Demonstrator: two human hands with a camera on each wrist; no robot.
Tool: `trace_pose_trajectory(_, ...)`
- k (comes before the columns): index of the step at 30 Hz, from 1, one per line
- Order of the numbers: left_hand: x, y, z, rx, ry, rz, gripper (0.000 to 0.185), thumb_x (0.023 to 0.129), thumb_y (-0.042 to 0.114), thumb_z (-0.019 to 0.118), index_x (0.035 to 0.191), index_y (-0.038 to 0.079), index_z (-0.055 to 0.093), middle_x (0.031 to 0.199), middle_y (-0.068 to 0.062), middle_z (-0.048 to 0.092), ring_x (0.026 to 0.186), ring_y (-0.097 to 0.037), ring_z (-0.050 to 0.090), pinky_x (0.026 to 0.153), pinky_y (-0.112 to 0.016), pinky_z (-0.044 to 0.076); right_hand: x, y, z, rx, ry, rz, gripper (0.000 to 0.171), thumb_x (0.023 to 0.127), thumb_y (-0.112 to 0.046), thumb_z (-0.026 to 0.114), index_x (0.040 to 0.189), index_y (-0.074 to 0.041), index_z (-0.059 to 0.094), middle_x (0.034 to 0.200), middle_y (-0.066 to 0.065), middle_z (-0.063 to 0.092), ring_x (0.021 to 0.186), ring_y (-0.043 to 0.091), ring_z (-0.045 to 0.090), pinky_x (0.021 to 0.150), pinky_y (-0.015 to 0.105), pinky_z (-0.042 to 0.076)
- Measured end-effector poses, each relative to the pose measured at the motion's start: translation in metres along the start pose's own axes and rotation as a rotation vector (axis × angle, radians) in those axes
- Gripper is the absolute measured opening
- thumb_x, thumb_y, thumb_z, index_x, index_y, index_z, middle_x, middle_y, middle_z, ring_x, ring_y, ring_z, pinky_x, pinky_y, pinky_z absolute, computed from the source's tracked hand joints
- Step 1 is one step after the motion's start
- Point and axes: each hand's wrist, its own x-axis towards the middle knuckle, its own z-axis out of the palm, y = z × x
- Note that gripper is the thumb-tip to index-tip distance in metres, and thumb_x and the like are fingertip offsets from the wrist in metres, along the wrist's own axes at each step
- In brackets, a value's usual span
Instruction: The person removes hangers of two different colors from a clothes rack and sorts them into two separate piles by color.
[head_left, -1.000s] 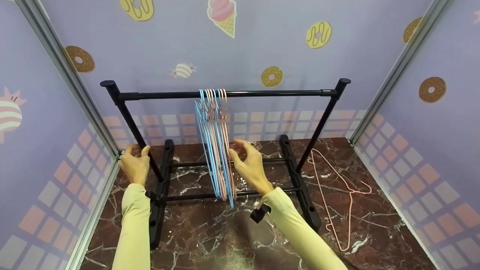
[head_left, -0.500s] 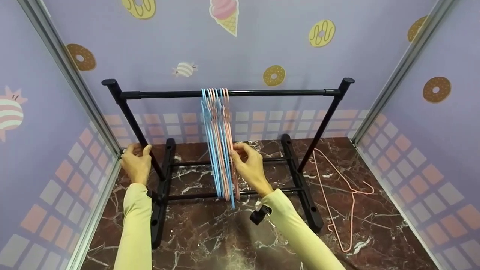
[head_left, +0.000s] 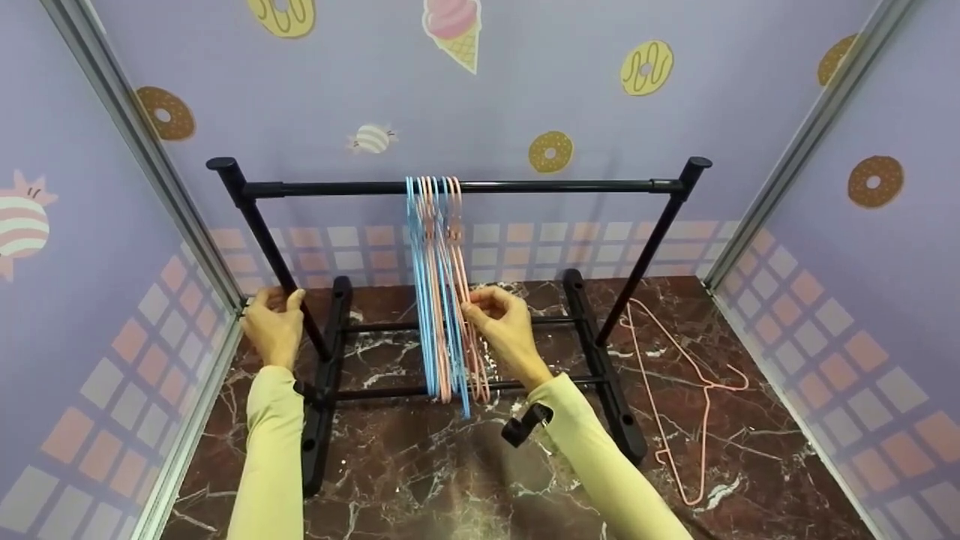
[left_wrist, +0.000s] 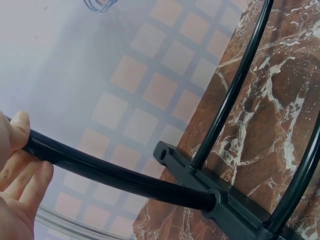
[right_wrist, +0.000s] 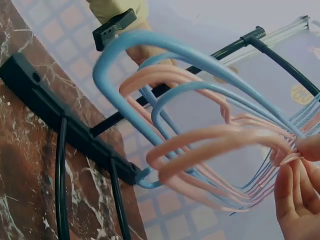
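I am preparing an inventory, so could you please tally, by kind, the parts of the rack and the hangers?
Top rail: 1
Uprights: 2
Lower bars: 2
Feet: 2
Floor hanger: 1
Total: 8
The hung hangers, pink and blue, are too bunched to count surely, so they are left out.

The left hand (left_wrist: pixel 17 184) holds a shiny black pole (left_wrist: pixel 120 177), with the thumb (left_wrist: pixel 20 129) on one side and the fingers (left_wrist: pixel 37 181) on the other. The pole goes into a long black foot (left_wrist: pixel 232 210). A far bar (left_wrist: pixel 235 95) and a near bar (left_wrist: pixel 298 187), both black, go off to the right from the foot. The floor (left_wrist: pixel 280 100) is brown with white squiggles. On the far side is a pale wall (left_wrist: pixel 65 60) with pink and white squares (left_wrist: pixel 160 90). To the left runs a grey strip (left_wrist: pixel 70 226). Some thin blue loops (left_wrist: pixel 101 10) peek in, cut off.
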Motion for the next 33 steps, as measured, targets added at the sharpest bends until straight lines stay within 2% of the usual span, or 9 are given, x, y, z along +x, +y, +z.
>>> trace_pose_trajectory(6,0.000,0.001,0.000,-0.004,-0.008,0.004,0.031,0.092,0.020,0.074,0.113,-0.002,0.071,0.110,-0.024,0.074,0.102,-0.040,0.066,0.108,-0.047,0.033,0.002,-0.008,-0.008,-0.239,0.074,-0.089,0.011,0.082,-0.013,0.079,0.087,-0.004,0.076,0.074,0.005,0.072,0.059,0.004,0.056,0.057,0.018,0.045)
trace_pose_trajectory(12,-0.002,-0.001,-0.001,0.011,-0.011,-0.012,0.030,0.092,0.020,0.074,0.113,-0.002,0.071,0.111,-0.023,0.074,0.100,-0.038,0.069,0.104,-0.045,0.043,0.001,-0.013,-0.017,-0.284,0.095,-0.131,0.007,0.085,-0.009,0.076,0.087,-0.002,0.075,0.077,0.011,0.075,0.056,0.004,0.061,0.055,0.020,0.051)
trace_pose_trajectory(15,-0.003,-0.002,0.000,0.023,-0.006,0.005,0.030,0.092,0.019,0.074,0.112,-0.003,0.070,0.110,-0.024,0.074,0.101,-0.040,0.068,0.104,-0.047,0.042,0.000,-0.015,-0.026,-0.290,0.112,-0.154,0.007,0.086,-0.009,0.075,0.087,-0.002,0.074,0.077,0.012,0.074,0.057,0.006,0.061,0.054,0.020,0.051)
trace_pose_trajectory(22,-0.003,-0.001,0.003,0.049,-0.005,0.051,0.029,0.091,0.020,0.074,0.109,-0.002,0.070,0.108,-0.025,0.074,0.105,-0.046,0.065,0.105,-0.051,0.039,-0.010,-0.014,-0.062,-0.354,0.147,-0.263,0.005,0.086,-0.004,0.072,0.087,0.001,0.072,0.076,0.013,0.073,0.059,0.013,0.062,0.055,0.020,0.052)
trace_pose_trajectory(25,-0.003,0.001,0.002,0.075,-0.008,0.078,0.027,0.091,0.019,0.074,0.107,-0.002,0.069,0.105,-0.026,0.073,0.106,-0.049,0.062,0.103,-0.053,0.039,-0.017,-0.006,-0.081,-0.422,0.160,-0.306,0.004,0.085,-0.003,0.072,0.087,0.001,0.072,0.076,0.011,0.072,0.060,0.013,0.062,0.056,0.020,0.052)
trace_pose_trajectory(29,0.000,0.003,0.000,0.113,-0.003,0.136,0.025,0.089,0.016,0.075,0.102,-0.004,0.067,0.098,-0.028,0.072,0.100,-0.054,0.062,0.096,-0.057,0.042,-0.026,0.007,-0.102,-0.515,0.187,-0.359,0.004,0.085,-0.003,0.073,0.086,0.001,0.071,0.075,0.009,0.072,0.061,0.013,0.062,0.059,0.020,0.050)
trace_pose_trajectory(33,0.002,0.004,-0.001,0.152,-0.018,0.171,0.024,0.088,0.014,0.074,0.101,-0.004,0.065,0.094,-0.031,0.070,0.098,-0.059,0.061,0.091,-0.061,0.044,-0.033,0.018,-0.119,-0.566,0.213,-0.377,0.003,0.084,-0.002,0.073,0.084,0.000,0.071,0.073,0.008,0.071,0.061,0.014,0.062,0.059,0.021,0.051)
